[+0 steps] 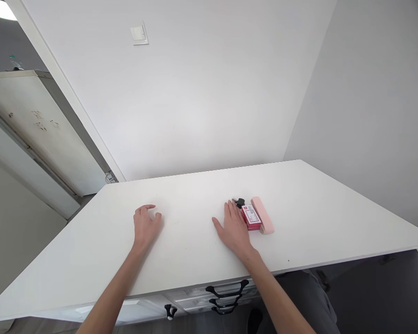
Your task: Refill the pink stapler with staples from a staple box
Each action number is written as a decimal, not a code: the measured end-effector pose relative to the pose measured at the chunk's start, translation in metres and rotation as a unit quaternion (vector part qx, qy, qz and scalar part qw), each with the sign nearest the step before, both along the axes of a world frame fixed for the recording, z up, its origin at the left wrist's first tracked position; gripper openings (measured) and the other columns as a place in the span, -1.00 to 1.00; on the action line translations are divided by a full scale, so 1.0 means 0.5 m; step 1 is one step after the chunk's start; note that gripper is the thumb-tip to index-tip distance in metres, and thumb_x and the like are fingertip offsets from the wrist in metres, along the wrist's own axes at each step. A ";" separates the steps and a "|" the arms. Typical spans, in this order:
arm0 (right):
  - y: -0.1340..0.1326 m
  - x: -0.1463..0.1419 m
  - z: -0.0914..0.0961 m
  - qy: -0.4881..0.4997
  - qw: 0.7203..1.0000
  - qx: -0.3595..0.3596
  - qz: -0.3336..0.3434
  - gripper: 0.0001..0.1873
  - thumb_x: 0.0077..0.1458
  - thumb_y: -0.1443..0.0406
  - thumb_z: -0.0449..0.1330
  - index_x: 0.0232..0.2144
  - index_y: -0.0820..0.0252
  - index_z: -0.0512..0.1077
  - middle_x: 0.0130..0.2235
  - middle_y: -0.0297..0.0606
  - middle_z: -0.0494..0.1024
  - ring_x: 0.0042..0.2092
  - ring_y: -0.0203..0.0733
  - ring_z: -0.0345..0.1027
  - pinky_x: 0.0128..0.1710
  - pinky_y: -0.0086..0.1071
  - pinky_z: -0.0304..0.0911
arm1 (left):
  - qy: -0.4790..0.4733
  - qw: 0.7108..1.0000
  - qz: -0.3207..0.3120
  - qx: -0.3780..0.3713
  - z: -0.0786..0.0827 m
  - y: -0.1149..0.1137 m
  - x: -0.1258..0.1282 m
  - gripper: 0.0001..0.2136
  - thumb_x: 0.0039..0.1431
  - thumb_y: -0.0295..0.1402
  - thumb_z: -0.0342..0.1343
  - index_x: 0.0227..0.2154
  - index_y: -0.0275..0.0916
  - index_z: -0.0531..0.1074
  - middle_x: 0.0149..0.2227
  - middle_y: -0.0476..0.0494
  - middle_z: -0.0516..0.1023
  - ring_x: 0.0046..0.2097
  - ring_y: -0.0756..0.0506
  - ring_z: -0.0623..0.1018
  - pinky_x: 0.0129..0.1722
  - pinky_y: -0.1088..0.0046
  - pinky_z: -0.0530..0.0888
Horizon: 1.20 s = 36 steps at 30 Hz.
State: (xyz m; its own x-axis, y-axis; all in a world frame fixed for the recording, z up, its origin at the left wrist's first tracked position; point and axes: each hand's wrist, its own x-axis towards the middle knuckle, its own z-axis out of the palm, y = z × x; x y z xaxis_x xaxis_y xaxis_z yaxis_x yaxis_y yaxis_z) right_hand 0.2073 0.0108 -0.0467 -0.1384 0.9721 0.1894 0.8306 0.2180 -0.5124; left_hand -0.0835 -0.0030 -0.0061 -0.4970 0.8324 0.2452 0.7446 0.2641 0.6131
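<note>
My right hand (234, 229) lies flat on the white tabletop, thumb spread out, its fingers against the left side of a small stack of red-and-white boxes (251, 217). Right beside the boxes is a long pale pink case (262, 215), slightly slanted. Just past my right fingertips lie keys with a black fob (240, 202), partly hidden by the hand and boxes. Over on the left, my left hand (146, 224) rests on the table with fingers curved and thumb apart, holding nothing.
The white tabletop (188, 260) meets a wall at the back. Black-handled drawers (227, 297) sit under its front edge, with a cabinet knob (170, 311) to their left. A light switch (139, 34) is on the wall. A doorway opens at left onto a worn white cabinet (38, 120).
</note>
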 end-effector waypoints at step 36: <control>0.145 0.205 0.025 0.114 0.991 -0.030 -0.068 -0.35 0.27 0.16 -0.03 0.36 0.21 0.16 0.50 -0.11 -0.14 0.38 0.05 0.11 0.22 -0.12 0.25 | 0.048 0.998 -0.029 -0.009 -0.006 0.011 0.000 -0.63 0.03 -0.24 0.06 -0.08 -0.19 0.43 0.12 -0.32 0.39 0.14 -0.36 0.40 0.09 0.05 0.43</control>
